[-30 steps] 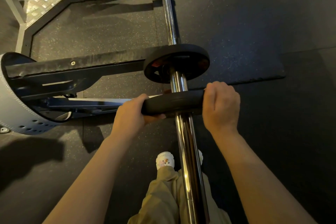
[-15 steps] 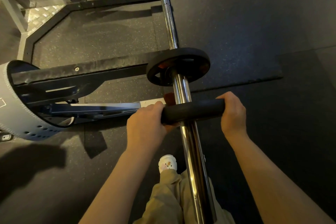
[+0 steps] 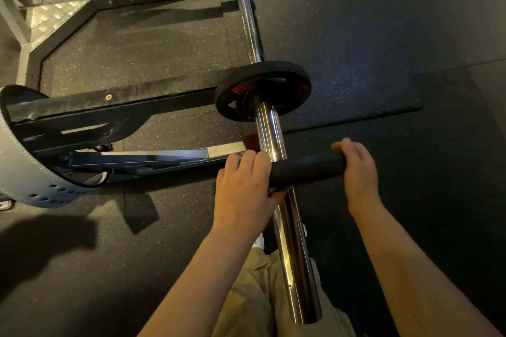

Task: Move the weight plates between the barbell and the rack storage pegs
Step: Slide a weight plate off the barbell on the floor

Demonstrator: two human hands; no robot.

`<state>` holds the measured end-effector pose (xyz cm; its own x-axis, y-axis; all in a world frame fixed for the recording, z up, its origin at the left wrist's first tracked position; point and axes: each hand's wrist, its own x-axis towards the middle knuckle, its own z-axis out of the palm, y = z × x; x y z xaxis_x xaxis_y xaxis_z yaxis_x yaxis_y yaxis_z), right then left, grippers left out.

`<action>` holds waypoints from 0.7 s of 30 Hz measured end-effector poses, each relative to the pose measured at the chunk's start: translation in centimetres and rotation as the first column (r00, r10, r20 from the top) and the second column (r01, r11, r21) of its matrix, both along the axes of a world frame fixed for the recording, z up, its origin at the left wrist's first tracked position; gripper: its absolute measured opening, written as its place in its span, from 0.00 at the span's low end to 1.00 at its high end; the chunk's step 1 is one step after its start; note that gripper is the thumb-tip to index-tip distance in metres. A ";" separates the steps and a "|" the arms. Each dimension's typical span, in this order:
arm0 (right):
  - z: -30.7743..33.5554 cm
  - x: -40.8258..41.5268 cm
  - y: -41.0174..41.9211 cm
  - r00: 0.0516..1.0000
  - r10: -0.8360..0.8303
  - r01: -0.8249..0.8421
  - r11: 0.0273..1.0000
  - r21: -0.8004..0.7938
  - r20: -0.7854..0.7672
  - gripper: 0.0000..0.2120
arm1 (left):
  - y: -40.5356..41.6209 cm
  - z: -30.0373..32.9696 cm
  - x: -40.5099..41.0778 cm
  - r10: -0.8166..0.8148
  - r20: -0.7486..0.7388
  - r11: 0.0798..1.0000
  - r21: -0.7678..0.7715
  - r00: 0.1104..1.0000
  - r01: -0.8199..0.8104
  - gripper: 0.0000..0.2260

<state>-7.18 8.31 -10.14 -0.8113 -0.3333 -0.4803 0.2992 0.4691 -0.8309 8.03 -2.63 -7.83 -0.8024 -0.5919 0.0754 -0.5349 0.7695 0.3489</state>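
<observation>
The red label on the far weight plate (image 3: 262,90) is too blurred to read.

The barbell sleeve (image 3: 284,227) is polished chrome metal, mirror-glossy. The near weight plate (image 3: 306,169) looks matt black and rubbery; the far weight plate (image 3: 262,93) is duller black. The floor (image 3: 356,22) is speckled, grainy rubber. The rack beam (image 3: 109,107) is scuffed black-painted metal. The trousers (image 3: 246,295) are tan cloth.
</observation>
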 end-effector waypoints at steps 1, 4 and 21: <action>0.8 0.2 -0.6 0.995 0.032 -0.034 0.999 -0.025 -0.098 0.12 | 0.0 -0.1 0.1 0.001 -0.008 1.000 0.001 1.000 -0.001 0.21; 2.6 1.8 -3.2 0.902 0.221 -0.219 0.975 0.048 -0.371 0.18 | -0.2 -0.5 0.4 -0.002 -0.030 1.000 0.014 1.000 0.002 0.21; 1.6 1.4 -1.4 0.937 0.196 -0.185 0.981 0.066 -0.288 0.19 | -3.8 -0.4 1.5 0.274 -0.123 0.749 0.649 0.954 -0.132 0.28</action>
